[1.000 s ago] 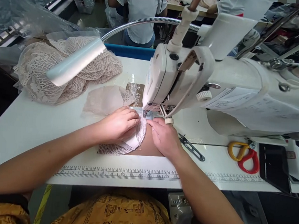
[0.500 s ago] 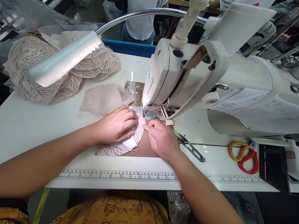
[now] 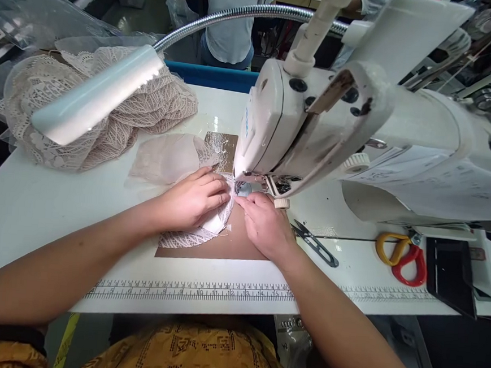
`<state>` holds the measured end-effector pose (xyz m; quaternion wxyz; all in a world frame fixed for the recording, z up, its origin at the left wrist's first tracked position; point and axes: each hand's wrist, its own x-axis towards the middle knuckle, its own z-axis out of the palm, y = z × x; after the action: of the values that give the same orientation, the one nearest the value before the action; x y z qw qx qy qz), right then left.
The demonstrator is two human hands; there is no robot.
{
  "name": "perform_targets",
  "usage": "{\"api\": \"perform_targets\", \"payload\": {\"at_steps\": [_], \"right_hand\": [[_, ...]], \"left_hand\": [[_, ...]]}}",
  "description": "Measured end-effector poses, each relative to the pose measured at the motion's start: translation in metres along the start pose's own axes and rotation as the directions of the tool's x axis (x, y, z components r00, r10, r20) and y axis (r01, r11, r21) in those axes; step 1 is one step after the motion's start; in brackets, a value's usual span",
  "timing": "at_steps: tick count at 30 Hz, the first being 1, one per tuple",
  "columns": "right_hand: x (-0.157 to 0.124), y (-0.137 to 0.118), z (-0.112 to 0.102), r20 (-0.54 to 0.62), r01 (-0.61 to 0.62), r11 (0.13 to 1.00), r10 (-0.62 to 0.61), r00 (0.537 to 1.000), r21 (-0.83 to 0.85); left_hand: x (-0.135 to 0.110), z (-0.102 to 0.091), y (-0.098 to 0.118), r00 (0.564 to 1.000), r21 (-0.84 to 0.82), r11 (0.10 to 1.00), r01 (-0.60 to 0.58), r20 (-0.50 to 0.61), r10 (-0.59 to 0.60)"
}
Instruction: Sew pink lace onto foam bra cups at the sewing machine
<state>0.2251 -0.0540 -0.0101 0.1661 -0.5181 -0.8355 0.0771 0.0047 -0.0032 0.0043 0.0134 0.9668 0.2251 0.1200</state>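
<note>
A pale lace fabric piece (image 3: 188,238) with a smooth white part lies on a brown plate (image 3: 241,243), its far edge at the needle of a white sewing machine (image 3: 261,120). My left hand (image 3: 197,199) rests flat on top of the piece, fingers stretched toward the needle, and hides much of it. At the right edge of the lace, my right hand (image 3: 265,222) has its fingers curled, with thumb and index closed on the edge beside the presser foot. A sheer beige cup-shaped piece (image 3: 169,158) lies just beyond my left hand.
A heap of beige lace (image 3: 158,100) sits at the back left beneath a lamp (image 3: 99,96) on a flexible neck. Right of my right hand lie thread snips (image 3: 316,244) and red-and-yellow-handled scissors (image 3: 409,259). A ruler strip (image 3: 203,290) follows the table's front edge. A person (image 3: 228,21) is beyond.
The lace piece has slid a little away from me, toward the needle. My left hand has moved slightly right with it; my right hand stays at the edge.
</note>
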Motion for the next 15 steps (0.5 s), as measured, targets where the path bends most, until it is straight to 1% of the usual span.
{"api": "perform_targets", "payload": {"at_steps": [3, 5, 10, 15], "right_hand": [[-0.0013, 0.0019, 0.0013, -0.022, -0.014, 1.000, 0.014, 1.000, 0.025], [-0.0018, 0.0023, 0.0011, -0.030, -0.013, 0.999, 0.014, 0.999, 0.033], [-0.0020, -0.0006, -0.0019, -0.015, 0.008, 0.999, -0.008, 1.000, 0.035], [-0.0024, -0.0031, -0.0026, -0.014, 0.044, 0.998, -0.045, 0.999, -0.040]], "left_hand": [[-0.0001, 0.0017, 0.0020, 0.998, -0.008, 0.998, -0.059, 0.021, 0.059], [-0.0008, 0.0028, 0.0026, 0.997, -0.010, 0.997, -0.078, 0.022, 0.078], [-0.0018, 0.0033, 0.0025, 0.996, -0.016, 0.996, -0.082, -0.015, 0.082], [-0.0025, 0.0017, 0.0008, 0.997, -0.013, 0.997, -0.082, -0.017, 0.082]]}}
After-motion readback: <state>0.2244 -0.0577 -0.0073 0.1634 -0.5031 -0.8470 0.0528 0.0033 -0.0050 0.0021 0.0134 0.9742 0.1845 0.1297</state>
